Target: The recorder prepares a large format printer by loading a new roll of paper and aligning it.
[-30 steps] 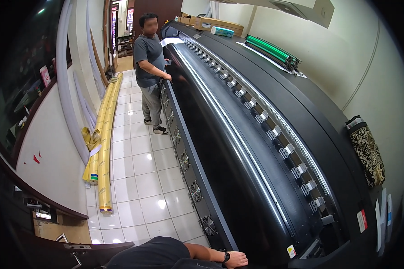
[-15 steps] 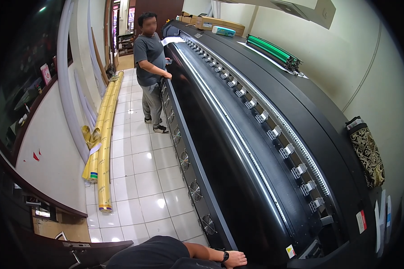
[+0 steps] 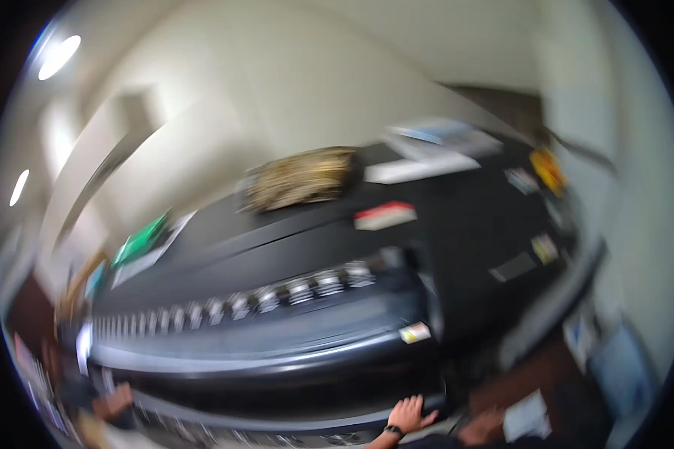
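Observation:
My left hand (image 3: 410, 414), with a dark watch on its wrist, lies over the end of the dark front bar (image 3: 314, 424) of a large black wide-format printer (image 3: 307, 228). Its fingers are stretched out and the thumb is apart. Low in the view, to the right of it, is my right hand (image 3: 482, 427), smeared by motion. A pale sheet-like piece (image 3: 526, 416) is close beside that hand; whether the hand touches it cannot be made out. The printer's row of metal clamps (image 3: 267, 299) runs leftward from its middle.
A patterned fabric bundle (image 3: 301, 178), white papers (image 3: 423, 168) and a green roller unit (image 3: 141, 239) lie on the printer's top. Another person's arm (image 3: 112, 402) reaches the bar at far left. A blue seat-like shape (image 3: 625, 367) stands at the right.
The view has swung to the right, blurring the scene and bringing the printer's right end into sight. My left hand stays on the bar's end, and my right hand has come into view.

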